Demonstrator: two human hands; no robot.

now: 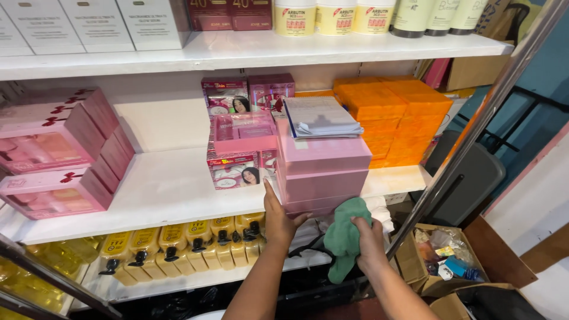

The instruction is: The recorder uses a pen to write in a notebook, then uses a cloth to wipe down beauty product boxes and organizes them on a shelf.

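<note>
My left hand (pixel 277 218) rests flat against the front left corner of a stack of plain pink boxes (pixel 323 172) on the white middle shelf (pixel 172 192). My right hand (pixel 368 237) grips a green cloth (pixel 345 234), held against the shelf edge just below the same stack. A folded grey paper pad (pixel 320 118) lies on top of the pink stack. To the left of the stack stand pink printed gift boxes (pixel 240 145), piled two high.
Orange wrapped packs (pixel 394 118) are stacked at the shelf's right end. Pink windowed gift sets (pixel 56 154) sit at the left. Yellow pump bottles (pixel 178 246) line the lower shelf. A slanted metal pole (pixel 474 127) and an open cardboard box (pixel 444 258) stand to the right.
</note>
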